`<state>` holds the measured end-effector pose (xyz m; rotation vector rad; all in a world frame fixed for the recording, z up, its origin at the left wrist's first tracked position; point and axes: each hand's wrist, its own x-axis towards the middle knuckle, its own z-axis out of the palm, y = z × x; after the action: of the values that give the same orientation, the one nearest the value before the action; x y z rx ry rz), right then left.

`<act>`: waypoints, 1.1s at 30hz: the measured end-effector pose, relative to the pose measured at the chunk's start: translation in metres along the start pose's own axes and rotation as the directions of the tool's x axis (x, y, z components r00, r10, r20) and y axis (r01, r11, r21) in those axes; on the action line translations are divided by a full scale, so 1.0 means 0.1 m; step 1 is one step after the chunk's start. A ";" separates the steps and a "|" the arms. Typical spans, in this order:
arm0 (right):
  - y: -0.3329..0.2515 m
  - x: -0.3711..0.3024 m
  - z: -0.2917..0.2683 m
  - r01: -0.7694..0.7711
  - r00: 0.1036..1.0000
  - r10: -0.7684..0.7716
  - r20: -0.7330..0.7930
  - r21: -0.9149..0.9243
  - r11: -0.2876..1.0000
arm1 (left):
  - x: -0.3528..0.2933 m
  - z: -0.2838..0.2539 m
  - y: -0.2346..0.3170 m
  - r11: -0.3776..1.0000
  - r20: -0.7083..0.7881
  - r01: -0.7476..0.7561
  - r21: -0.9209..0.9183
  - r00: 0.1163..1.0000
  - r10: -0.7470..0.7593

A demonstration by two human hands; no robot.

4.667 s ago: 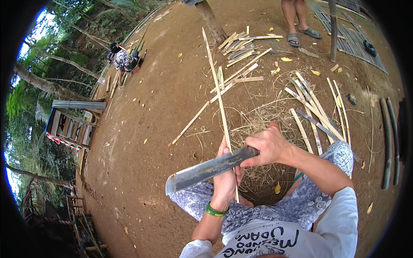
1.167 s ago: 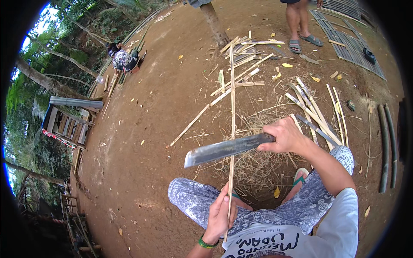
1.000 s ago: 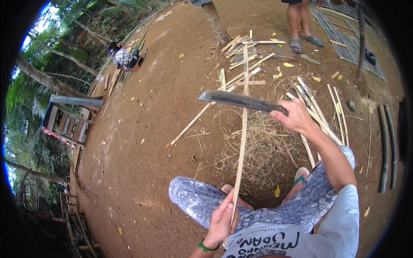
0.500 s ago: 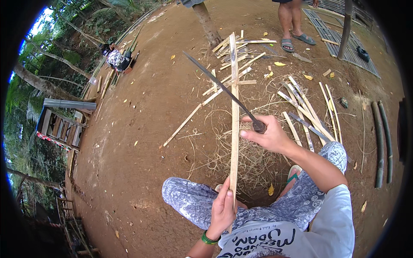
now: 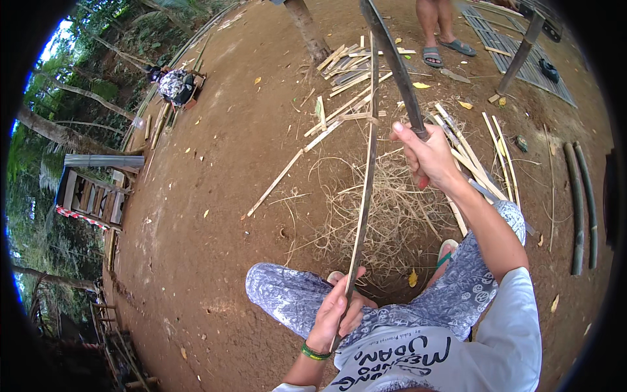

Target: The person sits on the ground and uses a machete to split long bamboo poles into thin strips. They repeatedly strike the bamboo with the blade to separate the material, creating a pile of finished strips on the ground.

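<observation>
My left hand (image 5: 334,312) grips the near end of a long thin bamboo strip (image 5: 364,189), holding it out over my knees so it points away from me. My right hand (image 5: 428,155) is closed on the handle of a long dark machete (image 5: 392,59), whose blade is lifted up and away, crossing just right of the strip's far end. A heap of pale curly shavings (image 5: 385,212) lies on the dirt below the strip, between my feet.
Split bamboo slats (image 5: 346,85) lie scattered on the brown dirt ahead. Another person's sandalled feet (image 5: 447,49) stand at the top. Dark bamboo poles (image 5: 578,202) lie at the right, a woven mat (image 5: 516,55) top right, a wooden structure (image 5: 88,196) at left.
My right hand has swung the machete from lying flat across the strip to raised, blade pointing away. My left hand has slid to the strip's near end; the strip stands straighter.
</observation>
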<state>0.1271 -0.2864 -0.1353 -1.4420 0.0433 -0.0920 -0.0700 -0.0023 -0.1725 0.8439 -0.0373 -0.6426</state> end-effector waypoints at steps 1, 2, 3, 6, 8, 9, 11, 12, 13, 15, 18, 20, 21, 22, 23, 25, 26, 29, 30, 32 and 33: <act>0.09 0.00 0.06 0.057 0.997 -0.060 0.047 0.066 0.996 | 0.00 0.00 0.01 0.995 0.037 0.051 -0.085 0.998 -0.048; 0.11 -0.01 0.08 0.034 0.993 -0.046 0.110 0.111 0.993 | 0.04 0.00 0.02 0.986 0.083 0.109 -0.123 0.992 -0.099; 0.13 -0.03 0.12 0.005 0.984 -0.033 0.177 0.158 0.987 | 0.05 0.01 0.02 0.979 0.086 0.135 -0.155 0.989 -0.123; 0.13 -0.10 0.19 -0.015 0.979 -0.029 0.200 0.214 0.977 | 0.10 -0.17 -0.07 0.931 0.211 0.222 -0.289 0.964 -0.164; 0.06 -0.14 0.22 -0.022 0.980 -0.044 0.195 0.321 0.947 | 0.27 -0.16 -0.06 0.966 0.233 0.164 -0.198 0.966 -0.116; 0.03 -0.17 0.22 -0.031 0.983 -0.035 0.181 0.348 0.937 | 0.39 -0.11 -0.01 0.967 0.195 0.174 -0.189 0.971 -0.136; 0.00 -0.19 0.22 -0.043 0.986 -0.026 0.162 0.409 0.912 | 0.62 -0.01 0.11 0.966 0.113 0.192 -0.171 0.978 -0.174; 0.02 -0.17 0.21 -0.029 0.985 -0.040 0.167 0.396 0.918 | 0.75 0.09 0.21 0.962 0.051 0.213 -0.171 0.977 -0.207; 0.05 -0.15 0.18 -0.011 0.984 -0.058 0.168 0.383 0.924 | 0.86 0.16 0.28 0.957 -0.008 0.235 -0.170 0.971 -0.240; 0.05 -0.14 0.15 0.020 0.981 -0.087 0.176 0.351 0.936 | 1.03 0.14 0.37 0.961 0.199 0.213 -0.174 0.964 -0.177; 0.04 -0.10 0.09 0.147 0.974 -0.176 0.141 0.195 0.970 | 1.17 0.16 0.46 0.970 0.262 0.183 -0.159 0.955 -0.137; 0.05 -0.06 -0.07 0.268 0.960 -0.262 0.098 -0.062 0.961 | 1.22 0.24 0.53 0.988 0.196 0.120 -0.093 0.976 -0.100; 0.05 -0.03 -0.12 0.320 0.947 -0.308 0.089 -0.190 0.928 | 1.25 0.28 0.57 0.997 0.160 0.075 -0.033 0.985 -0.069; 0.07 -0.03 -0.12 0.405 0.913 -0.402 0.075 -0.290 0.867 | 1.27 0.31 0.60 0.999 0.125 0.032 0.028 0.992 -0.035; 0.09 -0.06 -0.11 0.421 0.906 -0.406 0.123 -0.384 0.822 | 1.30 0.34 0.63 0.996 0.092 -0.010 0.091 0.996 0.002; 0.11 -0.20 -0.05 0.448 0.891 -0.398 0.217 -0.556 0.700 | 1.33 0.41 0.66 0.966 -0.012 -0.086 0.243 0.996 0.091; 0.14 -0.25 0.01 0.471 0.880 -0.398 0.260 -0.594 0.653 | 1.35 0.47 0.67 0.931 -0.059 -0.115 0.347 0.988 0.144; 0.24 -0.40 0.17 0.544 0.832 -0.436 0.343 -0.663 0.515 | 1.39 0.46 0.64 0.837 -0.163 -0.146 0.527 0.950 0.268; 0.26 -0.43 0.19 0.540 0.834 -0.421 0.356 -0.681 0.494 | 1.40 0.45 0.61 0.811 -0.165 -0.166 0.561 0.937 0.307; 0.27 -0.42 0.18 0.571 0.807 -0.457 0.373 -0.690 0.445 | 1.37 0.44 0.59 0.765 -0.130 -0.190 0.615 0.933 0.336; 0.27 -0.41 0.18 0.587 0.792 -0.475 0.384 -0.693 0.419 | 1.36 0.44 0.57 0.720 -0.115 -0.219 0.658 0.916 0.384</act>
<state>0.0887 -0.2612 -0.1610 -2.3299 -0.5800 -0.5793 0.0575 -0.0784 -0.1319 1.5412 -0.1769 -0.1883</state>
